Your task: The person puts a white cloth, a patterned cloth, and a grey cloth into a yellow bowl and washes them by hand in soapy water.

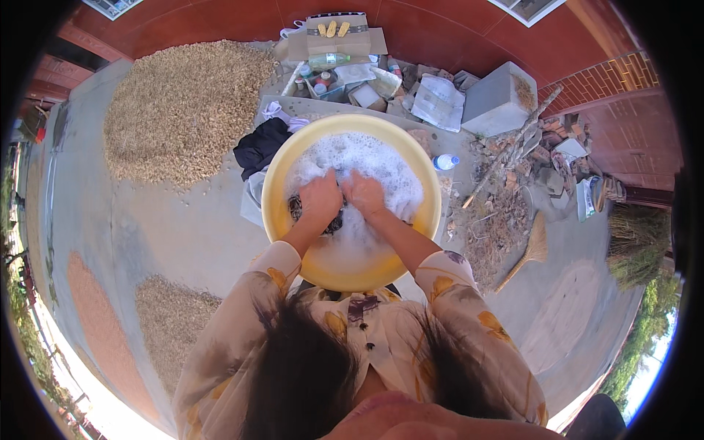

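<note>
A round yellow basin (270, 183) full of white suds (392, 165) stands right in front of me. Both my hands are inside it, close together among the foam. My left hand (321, 198) is closed on a dark patterned cloth (334, 224), parts of which show below and left of the fingers. Beside it my right hand (365, 193) is also closed, with a dark bit of the same cloth between the two fists. Suds cover the rest of the cloth and some of my fingertips.
Left of the basin lie black clothing (260, 147) and a white-and-purple cloth (282, 117). A capped bottle (445, 162) is at its right. Beyond are a box of bottles (323, 82), a grey-white bin (499, 103), rubble and a broom (535, 240). A large tan heap (180, 110) covers the far-left ground.
</note>
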Tool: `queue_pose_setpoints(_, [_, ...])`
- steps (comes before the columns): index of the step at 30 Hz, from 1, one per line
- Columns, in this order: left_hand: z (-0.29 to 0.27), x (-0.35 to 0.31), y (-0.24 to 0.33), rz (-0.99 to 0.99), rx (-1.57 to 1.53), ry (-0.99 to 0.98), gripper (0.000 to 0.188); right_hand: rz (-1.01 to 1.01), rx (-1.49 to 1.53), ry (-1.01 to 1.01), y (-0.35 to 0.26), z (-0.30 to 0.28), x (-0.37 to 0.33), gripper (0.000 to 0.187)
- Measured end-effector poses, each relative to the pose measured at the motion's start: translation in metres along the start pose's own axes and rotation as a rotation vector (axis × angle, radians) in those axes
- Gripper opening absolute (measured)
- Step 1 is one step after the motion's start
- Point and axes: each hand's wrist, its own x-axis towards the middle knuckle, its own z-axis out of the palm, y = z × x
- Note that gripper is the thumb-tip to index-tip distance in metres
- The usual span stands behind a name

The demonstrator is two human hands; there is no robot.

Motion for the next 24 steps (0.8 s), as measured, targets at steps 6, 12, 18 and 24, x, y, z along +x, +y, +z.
queue_pose_setpoints(6, [0.042, 0.059, -0.025, 0.084, -0.337, 0.061, 0.029, 0.134, 0.011, 0.01, 0.034, 0.049, 0.048, 0.045])
queue_pose_setpoints(12, [0.002, 0.042, -0.044, -0.089, -0.727, 0.285, 0.045, 0.222, 0.785, 0.214, 0.001, -0.038, -0.001, 0.03])
queue_pose_setpoints(18, [-0.016, -0.003, -0.082, -0.103, -1.682, 0.213, 0.047, -0.017, 1.088, 0.482, 0.033, -0.101, -0.066, 0.016])
queue_pose_setpoints(24, [-0.033, -0.058, -0.075, 0.153, -0.915, 0.349, 0.028, -0.001, 0.578, 0.134, 0.035, -0.126, -0.119, 0.017])
